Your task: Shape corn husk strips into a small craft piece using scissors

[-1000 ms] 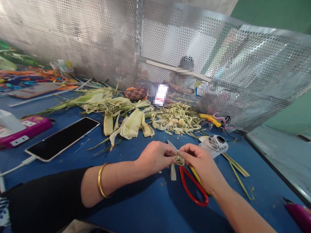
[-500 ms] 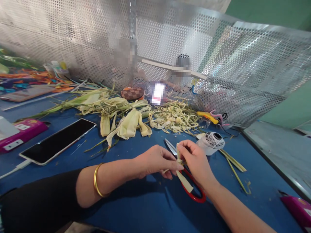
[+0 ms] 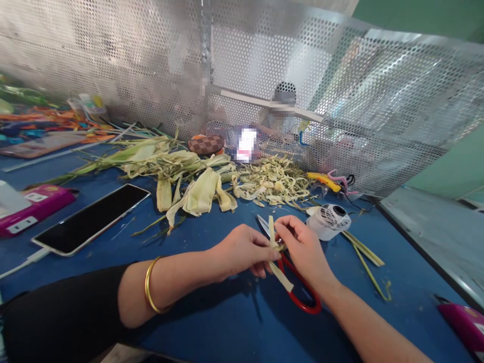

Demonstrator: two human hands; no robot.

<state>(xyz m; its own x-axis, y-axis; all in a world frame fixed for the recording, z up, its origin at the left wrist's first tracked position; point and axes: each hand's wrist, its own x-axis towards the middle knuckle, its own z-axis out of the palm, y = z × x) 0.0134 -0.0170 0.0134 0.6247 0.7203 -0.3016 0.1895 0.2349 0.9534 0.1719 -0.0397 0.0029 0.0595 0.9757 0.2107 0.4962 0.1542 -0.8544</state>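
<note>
A pale strip of corn husk (image 3: 282, 278) is pinched between the thumb and fingers of my left hand (image 3: 247, 252); one end stands up and the other slants down to the right. My right hand (image 3: 304, 252) is closed at the crossing of the strip, its fingertips partly hidden. Beneath both hands lie scissors with red handles (image 3: 310, 308), blades pointing away to the left. Just beyond my right hand is a spool of white thread (image 3: 325, 227). Larger corn husks (image 3: 202, 191) lie further back, beside a heap of thin husk shreds (image 3: 278, 181).
A phone (image 3: 93, 219) with a cable lies at the left near a magenta box (image 3: 38, 206). Narrow stalks (image 3: 365, 252) lie right of the spool. A perforated metal screen (image 3: 151, 65) bounds the blue table (image 3: 212, 322) at the back. A yellow-handled tool (image 3: 325, 181) lies by it.
The strip's upper end now stands upright, further left and clear of my right fingers. My left hand has shifted slightly left; the scissors and spool stay put.
</note>
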